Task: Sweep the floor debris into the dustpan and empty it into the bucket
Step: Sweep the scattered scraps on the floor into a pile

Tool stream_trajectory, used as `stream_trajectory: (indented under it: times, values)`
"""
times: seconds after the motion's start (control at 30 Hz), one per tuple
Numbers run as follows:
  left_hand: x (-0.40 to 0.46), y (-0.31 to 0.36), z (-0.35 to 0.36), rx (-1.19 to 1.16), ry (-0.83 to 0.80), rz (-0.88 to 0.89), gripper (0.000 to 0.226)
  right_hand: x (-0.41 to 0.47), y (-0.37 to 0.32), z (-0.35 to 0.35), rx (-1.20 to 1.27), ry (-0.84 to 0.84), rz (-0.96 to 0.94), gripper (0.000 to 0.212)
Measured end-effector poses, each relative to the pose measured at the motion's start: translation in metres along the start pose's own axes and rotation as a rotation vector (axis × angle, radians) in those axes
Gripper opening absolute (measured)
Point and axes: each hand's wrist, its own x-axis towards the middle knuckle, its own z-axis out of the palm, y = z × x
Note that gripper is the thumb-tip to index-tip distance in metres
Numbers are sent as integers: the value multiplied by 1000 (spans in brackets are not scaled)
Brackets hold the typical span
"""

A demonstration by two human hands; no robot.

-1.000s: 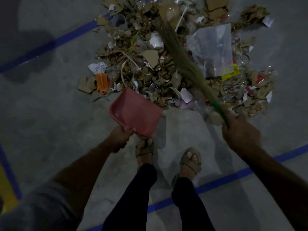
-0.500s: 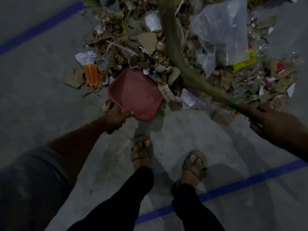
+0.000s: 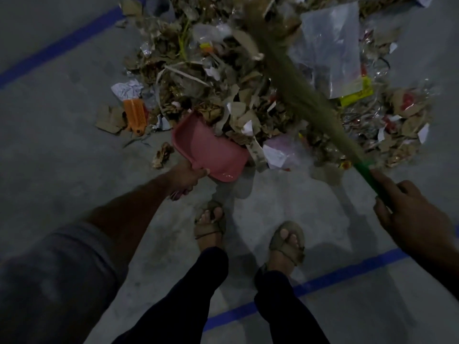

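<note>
A big pile of debris (image 3: 218, 78) of torn cardboard, paper and plastic covers the grey floor ahead of me. My left hand (image 3: 185, 178) grips the handle of a pink dustpan (image 3: 206, 150), whose open mouth is pushed under the near edge of the pile; cardboard scraps lie on its front lip. My right hand (image 3: 407, 219) holds the green handle of a grass broom (image 3: 298, 90), whose bristles slant up and left across the pile. No bucket is in view.
My two sandalled feet (image 3: 248, 234) stand just behind the dustpan. An orange plastic piece (image 3: 135, 115) and crumpled paper lie at the pile's left edge, a clear plastic bag (image 3: 332, 48) at its right. Blue floor lines (image 3: 323, 281) run behind my feet and at top left.
The dustpan has slid forward from in front of the pile into its near edge, and scraps now sit on it. The broom swung across the pile; the view moved closer.
</note>
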Motion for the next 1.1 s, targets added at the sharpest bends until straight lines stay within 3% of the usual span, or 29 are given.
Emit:
stream_trajectory:
  times: [0.07, 0.27, 0.4, 0.53, 0.77, 0.97, 1.1]
  values:
    - [7, 3, 2, -10, -24, -4, 29, 12, 14, 0, -17, -21, 26, 77]
    - [31, 5, 19, 10, 28, 75, 28, 44, 12, 5, -98, -133, -138, 82]
    - [31, -10, 25, -16, 71, 139, 22, 29, 12, 12, -82, -136, -216, 81]
    - [12, -4, 33, -16, 84, 225, 28, -7, 0, 24, -73, -251, -355, 84]
    - [-33, 0, 51, -259, 139, 344, 27, -87, -20, 4, 62, -232, -202, 85]
    - [-111, 19, 53, -254, 169, 400, 28, -162, -28, -46, 75, -233, -161, 89]
    - [-190, 50, 50, -286, 231, 425, 37, -215, -34, -91, 116, -154, -148, 80]
